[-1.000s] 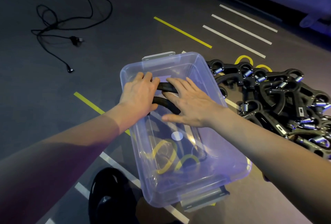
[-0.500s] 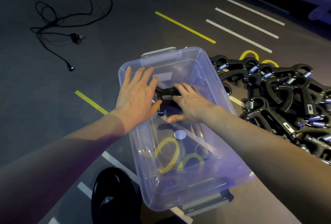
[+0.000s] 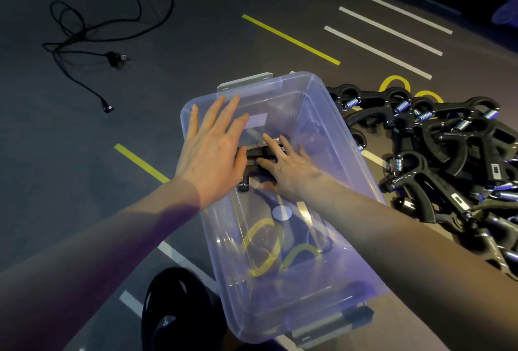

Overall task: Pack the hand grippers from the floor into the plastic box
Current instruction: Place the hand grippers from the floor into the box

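A clear plastic box stands on the dark floor in front of me. Inside it, near the far end, lies one black hand gripper. My left hand hovers over the box's left rim with its fingers spread and nothing in it. My right hand reaches into the box, its fingers stretched flat on top of that hand gripper. A pile of several black hand grippers with metal springs lies on the floor just right of the box.
A tangled black cable lies on the floor at the far left. A black rounded object sits by the box's near left corner. Yellow and white tape lines mark the floor. Grey latches hang on both short ends of the box.
Both hands were closed around the hand gripper's handles a second ago. My left hand has let go, opened and lifted. My right hand has flattened on the hand gripper, which now lies lower in the box.
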